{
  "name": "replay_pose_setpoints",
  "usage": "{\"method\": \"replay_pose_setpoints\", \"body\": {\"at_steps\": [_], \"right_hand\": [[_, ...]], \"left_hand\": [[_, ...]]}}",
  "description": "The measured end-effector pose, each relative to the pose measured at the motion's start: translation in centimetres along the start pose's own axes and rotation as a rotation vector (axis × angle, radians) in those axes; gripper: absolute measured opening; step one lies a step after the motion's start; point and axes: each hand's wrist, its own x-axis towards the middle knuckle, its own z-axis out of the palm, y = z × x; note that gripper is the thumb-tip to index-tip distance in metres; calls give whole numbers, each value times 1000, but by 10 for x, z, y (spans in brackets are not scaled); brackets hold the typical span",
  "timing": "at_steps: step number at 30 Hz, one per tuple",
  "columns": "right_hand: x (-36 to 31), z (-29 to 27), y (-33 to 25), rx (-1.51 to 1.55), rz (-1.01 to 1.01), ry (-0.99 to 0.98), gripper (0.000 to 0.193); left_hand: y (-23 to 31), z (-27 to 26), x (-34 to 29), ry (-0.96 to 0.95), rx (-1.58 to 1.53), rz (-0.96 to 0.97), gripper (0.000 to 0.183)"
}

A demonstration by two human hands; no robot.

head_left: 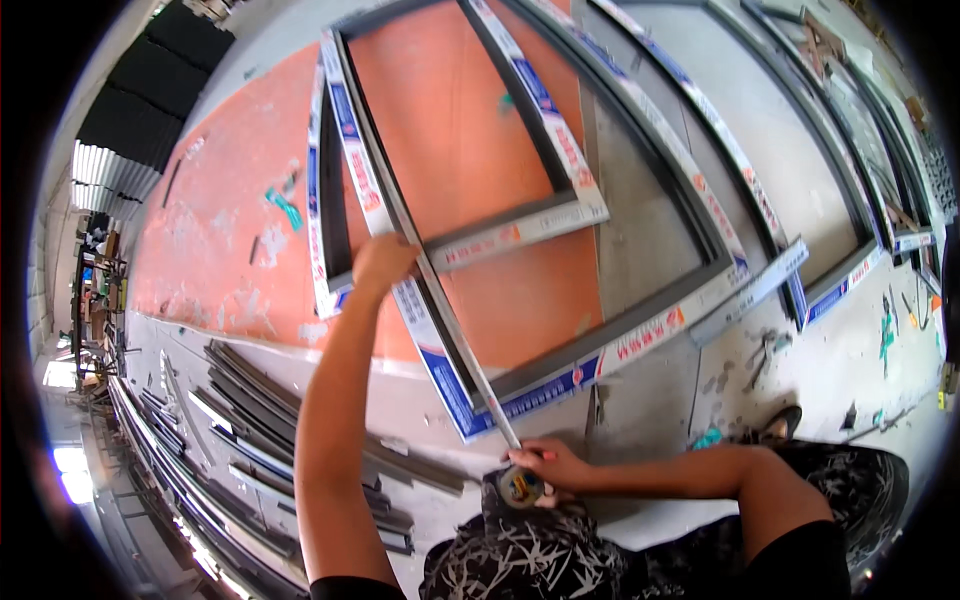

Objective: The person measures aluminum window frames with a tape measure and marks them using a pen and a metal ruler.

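Your right hand is closed around the tape, just in front of your knees, with a small red-tipped thing showing at the fingers. The blade runs out of the tape, over the near corner of a large frame, and up along the frame's left bar.

Your left arm reaches well forward, and your left hand rests on that same bar beside the blade, fingers bent over it. You cannot tell from here whether it pinches the blade or only presses on the bar.

The frame is grey with blue and white film, and it lies partly over an orange patch of floor. A smaller frame has its near bar ending just right of your left hand. More frames lie to the right, and a loose strip sits by the large frame's right corner.

Long dark bars lie on the floor at your left; a green scrap is on the orange patch, beyond your left hand.
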Motion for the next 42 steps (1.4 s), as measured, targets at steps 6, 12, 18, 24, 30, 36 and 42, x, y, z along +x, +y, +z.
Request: {"method": "replay_pose_setpoints", "body": {"at_steps": [6,12,18,24,30,36,42], "right_hand": [[17,13,24,111,-133,6,31],[19,23,18,229,-94,-80,30],[20,20,15,282,-59,-127,31],[20,19,10,231,-11,-158,34],[21,19,10,264,10,-146,36],[21,19,8,265,-9,-133,33],[22,20,9,255,-12,-116,29]], "left_hand": [[-1,-8,12,-51,-10,-7,24],[1,-18,-6,-109,-308,-91,21],[4,-15,-4,-98,-275,-85,21],[-4,-15,-5,-63,-276,-50,20],[-5,-16,-3,-86,-284,-59,19],[-6,-14,-2,-80,-312,-53,21],[-1,-15,-8,-89,-343,-37,19]]}}
